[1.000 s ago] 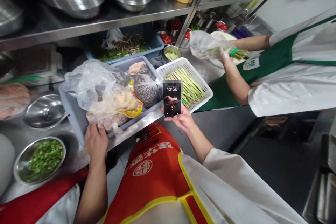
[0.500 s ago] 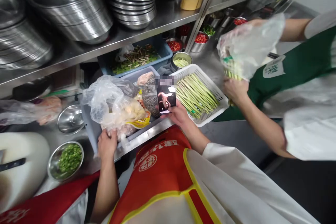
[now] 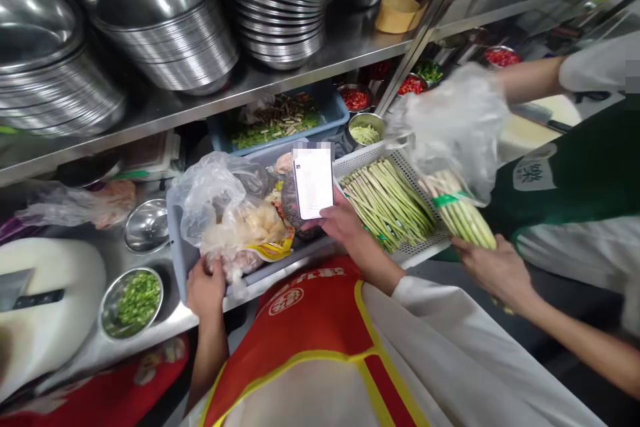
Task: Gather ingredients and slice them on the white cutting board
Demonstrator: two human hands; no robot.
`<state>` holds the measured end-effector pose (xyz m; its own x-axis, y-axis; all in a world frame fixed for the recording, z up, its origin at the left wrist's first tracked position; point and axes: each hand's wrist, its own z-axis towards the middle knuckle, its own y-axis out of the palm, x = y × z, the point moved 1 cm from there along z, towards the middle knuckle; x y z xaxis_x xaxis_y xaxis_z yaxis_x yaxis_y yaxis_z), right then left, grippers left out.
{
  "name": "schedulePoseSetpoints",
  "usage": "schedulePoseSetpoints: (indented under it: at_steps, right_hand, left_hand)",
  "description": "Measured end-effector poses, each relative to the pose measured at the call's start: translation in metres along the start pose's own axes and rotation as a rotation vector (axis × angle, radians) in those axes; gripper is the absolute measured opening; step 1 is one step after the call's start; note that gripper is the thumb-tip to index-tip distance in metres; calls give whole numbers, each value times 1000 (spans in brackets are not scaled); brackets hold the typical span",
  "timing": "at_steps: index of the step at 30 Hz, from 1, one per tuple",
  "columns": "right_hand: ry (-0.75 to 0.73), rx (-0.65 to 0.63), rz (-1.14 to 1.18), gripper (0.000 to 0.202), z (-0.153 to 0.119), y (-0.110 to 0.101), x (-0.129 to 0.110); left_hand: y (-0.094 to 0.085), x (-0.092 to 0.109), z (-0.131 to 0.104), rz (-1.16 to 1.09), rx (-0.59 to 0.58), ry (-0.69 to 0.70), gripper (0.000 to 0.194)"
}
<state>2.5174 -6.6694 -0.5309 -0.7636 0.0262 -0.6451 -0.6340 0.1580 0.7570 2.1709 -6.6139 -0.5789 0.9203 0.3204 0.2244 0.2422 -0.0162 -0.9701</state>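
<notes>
A smartphone (image 3: 314, 190) with a bright white screen is in my right hand (image 3: 346, 221), its thumb lying along the phone's lower edge. My left hand (image 3: 206, 287) is closed over the near left rim of a grey-blue plastic tub (image 3: 176, 230). Inside the tub, beside that hand, lie clear plastic bags (image 3: 213, 193) of pale food and a yellow packet (image 3: 275, 248). Dark, grey-skinned food behind the phone is partly hidden. To the right of my right hand stands a white perforated basket (image 3: 425, 252) of green stalks (image 3: 390, 203).
At right, a co-worker's hand (image 3: 500, 273) holds a bundle of stalks (image 3: 463, 213) in a plastic bag. Left are a metal bowl of chopped greens (image 3: 137, 300), a bare metal bowl (image 3: 147, 225) and a cutting board (image 3: 70, 280) with a cleaver. Stacked metal bowls (image 3: 175, 33) fill the shelf above.
The phone's screen has switched from a dark picture to a white page. The co-worker's bagged bundle has come lower and tilted over the basket's right edge. My hands keep their holds.
</notes>
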Motion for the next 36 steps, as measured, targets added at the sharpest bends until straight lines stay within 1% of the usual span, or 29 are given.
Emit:
schedulePoseSetpoints:
  at_steps: [3,6,11,18,21,24,29,36]
  right_hand:
    - [1,-11,-16,79,1,8,-7]
    - [24,8,-32,73,0,16,-11]
    - [68,66,-5,61,1,27,-14]
    - [51,82,29,66,6,35,-17]
    - [31,86,19,63,3,38,-17]
    - [9,82,-9,61,0,41,-18]
    - [-12,71,-19,61,-1,41,-16]
    - [3,73,12,65,2,40,-12]
  left_hand:
    - [0,0,0,-2,-7,18,67]
    - [0,-1,0,1,-28,50,71]
    - [3,1,1,20,22,16,62]
    - [3,2,0,12,28,7,60]
    - [4,2,1,13,14,13,60]
    - [5,1,2,33,25,5,56]
    - [6,-1,3,33,32,10,53]
    - [5,-1,2,10,46,36,53]
